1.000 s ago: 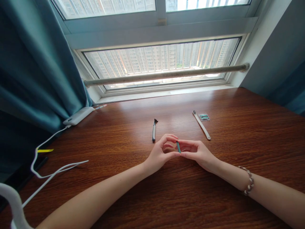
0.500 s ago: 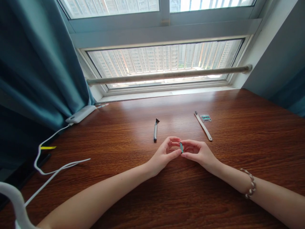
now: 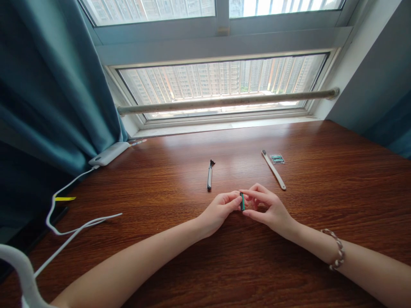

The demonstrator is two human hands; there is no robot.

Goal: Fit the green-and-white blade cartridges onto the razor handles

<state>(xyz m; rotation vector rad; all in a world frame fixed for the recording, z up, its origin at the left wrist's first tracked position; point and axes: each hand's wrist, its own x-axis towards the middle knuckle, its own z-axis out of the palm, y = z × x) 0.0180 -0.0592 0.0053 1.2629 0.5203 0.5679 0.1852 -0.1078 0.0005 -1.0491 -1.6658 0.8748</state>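
Both my hands meet at the middle of the wooden table (image 3: 321,192), pinched on a small teal razor cartridge (image 3: 242,201) held upright between them. My left hand (image 3: 221,207) has its fingertips pressed to the cartridge's left side. My right hand (image 3: 266,207) grips it from the right with curled fingers. Just beyond my hands lies a dark razor handle (image 3: 209,175) with no head on it. To the right lie a white toothbrush (image 3: 273,170) and a small clear pack of teal cartridges (image 3: 277,158).
A white power bank (image 3: 109,154) sits at the back left by the teal curtain (image 3: 48,85), with white cables (image 3: 73,224) trailing toward the table's left edge. A yellow tag (image 3: 65,198) lies near the cable. A window with a rail (image 3: 224,100) runs along the back.
My left fingers have closed down from an arched pose onto the cartridge, and my right fingers have shifted over it. The cartridge has dropped slightly toward the table.
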